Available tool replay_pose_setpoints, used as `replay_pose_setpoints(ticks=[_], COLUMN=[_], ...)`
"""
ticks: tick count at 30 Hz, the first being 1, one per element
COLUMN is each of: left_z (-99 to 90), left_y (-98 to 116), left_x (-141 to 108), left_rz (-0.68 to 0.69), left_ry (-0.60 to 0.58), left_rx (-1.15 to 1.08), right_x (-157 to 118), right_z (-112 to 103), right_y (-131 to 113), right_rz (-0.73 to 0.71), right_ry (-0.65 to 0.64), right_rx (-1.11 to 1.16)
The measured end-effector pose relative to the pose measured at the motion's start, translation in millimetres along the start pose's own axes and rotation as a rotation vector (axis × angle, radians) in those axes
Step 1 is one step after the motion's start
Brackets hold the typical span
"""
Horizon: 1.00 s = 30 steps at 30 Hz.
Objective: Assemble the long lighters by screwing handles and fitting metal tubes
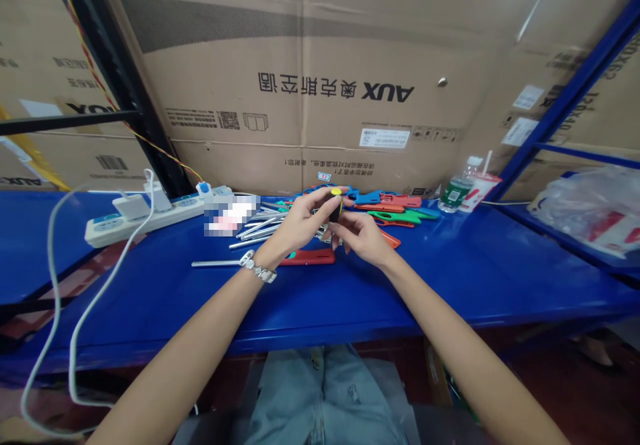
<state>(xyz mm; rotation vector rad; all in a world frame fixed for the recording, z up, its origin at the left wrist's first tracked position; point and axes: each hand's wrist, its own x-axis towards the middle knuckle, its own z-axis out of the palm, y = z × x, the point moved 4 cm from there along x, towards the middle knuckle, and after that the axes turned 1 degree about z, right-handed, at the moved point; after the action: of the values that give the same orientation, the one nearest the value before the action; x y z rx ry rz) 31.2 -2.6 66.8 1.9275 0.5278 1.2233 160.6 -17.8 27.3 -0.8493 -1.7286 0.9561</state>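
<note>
My left hand (pixel 300 224) and my right hand (pixel 366 237) meet above the middle of the blue table, fingers bent and pinched close together. A small yellow round piece (pixel 337 192) shows at the fingertips of my left hand; its kind is unclear. What my right fingers pinch is mostly hidden between the hands. Just below them lies a long-necked lighter (pixel 315 257) with a red handle, its metal tube pointing left. Behind the hands is a pile of similar lighters (pixel 407 216) with blue, red, orange and green handles. Their metal tubes (pixel 257 230) stick out to the left.
A white power strip (pixel 145 213) with plugs and a looping white cable (pixel 95 298) sits on the left. On the right stand a bottle (pixel 454 193) with a green label and a red-and-white cup (pixel 479 190). A large cardboard box (pixel 325 52) backs the table (pixel 490 272).
</note>
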Motion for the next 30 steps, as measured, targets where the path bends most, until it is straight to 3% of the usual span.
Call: replay_pose_setpoints(ticks=[5,7,10,12,18,20,24,26,30], left_z=[-6.6,-5.9,-2.2,-1.4,-5.4,-4.1,1.0,-0.2,-3.6], left_y=[-4,-2,1,2,-4,-4,-3,-3,-4], left_x=[5,5,1,0,4,2,-3,-2,3], left_rz=[0.096,0.097,0.044,0.028,0.105,0.091,-0.010,0.008,0.090], left_ry=[0.254,0.238,0.063,0.011,0.289,0.260,0.023,0.050,0.253], left_rx=[0.128,0.138,0.061,0.027,0.138,0.129,0.005,0.027,0.147], right_x=[1,2,2,1,1,2,0,0,1], right_z=[1,1,0,1,-2,-1,0,0,-2], right_y=[8,9,2,-2,8,9,2,0,6], right_rz=[0.048,0.057,0.040,0.018,0.027,0.034,0.029,0.015,0.014], right_ry=[0.168,0.173,0.056,-0.017,0.207,0.180,0.028,0.033,0.194], right_rx=[0.043,0.054,0.033,0.005,0.038,0.049,0.008,-0.002,0.027])
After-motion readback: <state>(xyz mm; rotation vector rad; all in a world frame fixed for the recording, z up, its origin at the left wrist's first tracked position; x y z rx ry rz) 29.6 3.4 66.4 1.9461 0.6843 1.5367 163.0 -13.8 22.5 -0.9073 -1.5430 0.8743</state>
